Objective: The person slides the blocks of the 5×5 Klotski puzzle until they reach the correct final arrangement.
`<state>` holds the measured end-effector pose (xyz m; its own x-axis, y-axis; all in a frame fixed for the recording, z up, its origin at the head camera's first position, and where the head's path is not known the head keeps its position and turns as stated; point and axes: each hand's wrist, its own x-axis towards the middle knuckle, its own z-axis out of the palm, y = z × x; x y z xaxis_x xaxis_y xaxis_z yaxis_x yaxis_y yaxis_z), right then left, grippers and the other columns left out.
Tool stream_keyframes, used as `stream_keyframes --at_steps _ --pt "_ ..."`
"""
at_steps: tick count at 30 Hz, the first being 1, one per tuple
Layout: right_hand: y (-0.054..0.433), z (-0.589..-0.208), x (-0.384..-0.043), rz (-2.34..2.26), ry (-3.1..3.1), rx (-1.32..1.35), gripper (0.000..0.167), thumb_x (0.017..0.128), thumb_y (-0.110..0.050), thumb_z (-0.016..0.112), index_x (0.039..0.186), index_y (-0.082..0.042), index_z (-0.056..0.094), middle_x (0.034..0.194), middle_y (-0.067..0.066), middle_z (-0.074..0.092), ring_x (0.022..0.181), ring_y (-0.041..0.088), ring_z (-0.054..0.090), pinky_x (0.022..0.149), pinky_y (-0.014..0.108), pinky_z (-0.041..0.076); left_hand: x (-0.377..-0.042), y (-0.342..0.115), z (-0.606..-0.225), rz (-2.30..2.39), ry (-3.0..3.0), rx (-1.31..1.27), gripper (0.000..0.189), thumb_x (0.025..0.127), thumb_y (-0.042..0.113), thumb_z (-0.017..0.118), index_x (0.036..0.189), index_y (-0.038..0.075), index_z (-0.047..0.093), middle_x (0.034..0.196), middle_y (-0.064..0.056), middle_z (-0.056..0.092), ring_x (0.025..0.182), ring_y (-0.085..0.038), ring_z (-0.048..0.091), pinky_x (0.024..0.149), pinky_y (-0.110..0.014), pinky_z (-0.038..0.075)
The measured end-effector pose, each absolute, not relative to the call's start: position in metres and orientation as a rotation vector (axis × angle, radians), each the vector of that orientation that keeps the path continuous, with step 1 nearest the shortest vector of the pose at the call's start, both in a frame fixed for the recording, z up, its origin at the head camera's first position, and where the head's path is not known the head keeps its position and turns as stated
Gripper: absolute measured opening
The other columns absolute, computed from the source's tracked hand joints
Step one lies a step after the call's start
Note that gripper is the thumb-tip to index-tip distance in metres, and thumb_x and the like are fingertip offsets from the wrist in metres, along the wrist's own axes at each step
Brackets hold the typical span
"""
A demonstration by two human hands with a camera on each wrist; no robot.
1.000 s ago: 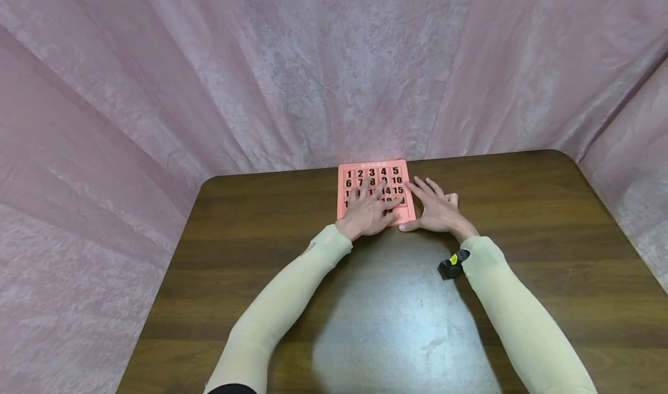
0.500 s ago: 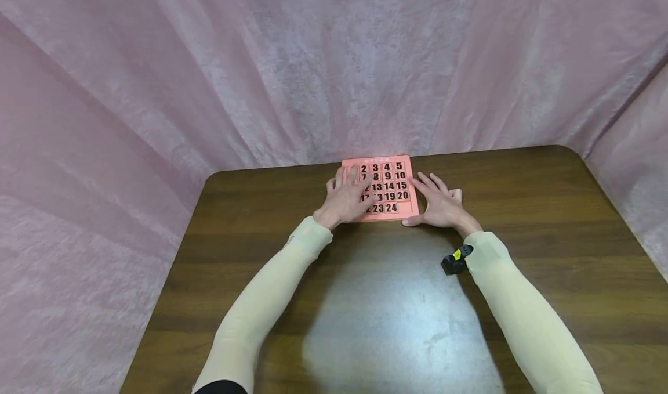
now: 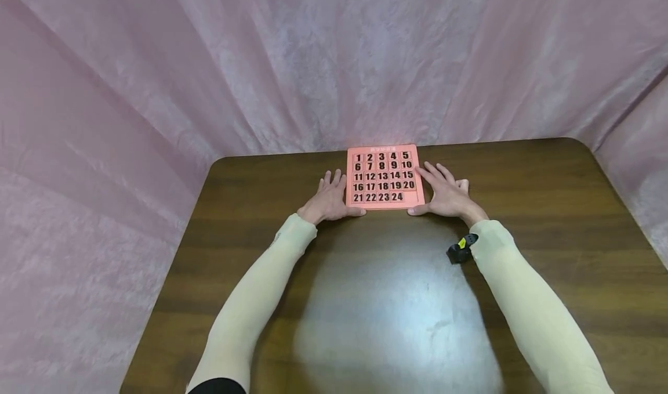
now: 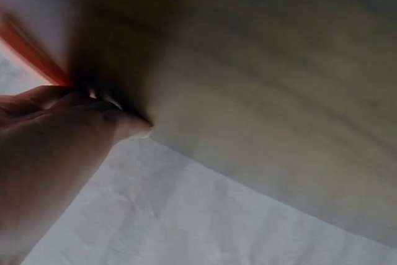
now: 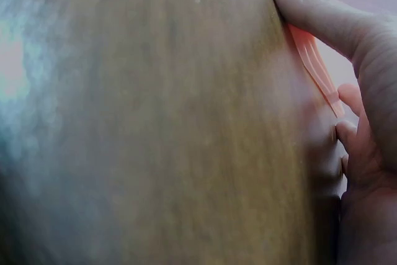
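A pink sliding number puzzle [image 3: 383,206] lies flat at the table's far edge. Its black-numbered tiles read in rising order from 1 at the top left, and the bottom right slot has no tile. Beside the left edge is my left hand [image 3: 329,201], fingers extended and thumb along the near edge. My right hand [image 3: 446,199] frames the right side, its index finger at the edge and thumb at the near right corner. In the right wrist view the puzzle's pink rim [image 5: 317,69] shows behind the thumb. The left wrist view catches an orange-pink edge [image 4: 34,54] by my fingers.
The dark wooden table [image 3: 250,226] carries a bright light reflection in front of the puzzle. Pink velvet curtains [image 3: 334,63] hang right behind the far edge and at both sides. A black wrist camera [image 3: 460,250] sits on the right sleeve.
My left hand has moved left off the puzzle's face to its left edge, uncovering the numbers. The right hand keeps its place at the right edge. The head view has shifted slightly.
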<state>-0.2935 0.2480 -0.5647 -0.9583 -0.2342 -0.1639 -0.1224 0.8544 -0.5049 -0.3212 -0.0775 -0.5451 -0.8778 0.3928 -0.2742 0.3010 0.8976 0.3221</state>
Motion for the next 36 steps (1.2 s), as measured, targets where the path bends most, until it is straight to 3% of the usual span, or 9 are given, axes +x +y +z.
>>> stream_keyframes --at_steps 20,33,36 --pt "0.262 -0.584 -0.28 -0.78 2.792 -0.251 0.127 0.078 -0.063 0.089 0.177 -0.023 0.019 0.187 0.013 0.006 0.17 0.045 0.002 0.097 0.061 0.021 -0.311 -0.066 -0.568 0.37 2.7 0.518 0.122 0.094 0.07 0.073 0.178 0.014 0.005 0.185 -0.02 0.001 0.173 -0.041 -0.006 0.141 -0.052 0.006" --pt "0.253 -0.601 -0.288 -0.781 2.783 -0.292 0.126 0.079 -0.063 0.089 0.176 -0.021 0.02 0.186 0.014 0.007 0.17 0.045 0.003 0.099 0.061 0.023 -0.307 -0.079 -0.584 0.293 2.724 0.536 0.12 0.097 0.073 0.065 0.176 0.004 0.006 0.185 -0.02 0.0 0.174 -0.038 -0.004 0.142 -0.05 0.007" --pt "0.253 -0.604 -0.29 -0.801 2.797 -0.313 0.126 0.078 -0.066 0.089 0.176 -0.022 0.022 0.186 0.013 0.009 0.17 0.045 0.004 0.098 0.061 0.024 -0.308 -0.082 -0.585 0.33 2.729 0.543 0.118 0.098 0.071 0.067 0.177 0.007 0.006 0.185 -0.021 0.0 0.174 -0.038 -0.004 0.142 -0.05 0.006"
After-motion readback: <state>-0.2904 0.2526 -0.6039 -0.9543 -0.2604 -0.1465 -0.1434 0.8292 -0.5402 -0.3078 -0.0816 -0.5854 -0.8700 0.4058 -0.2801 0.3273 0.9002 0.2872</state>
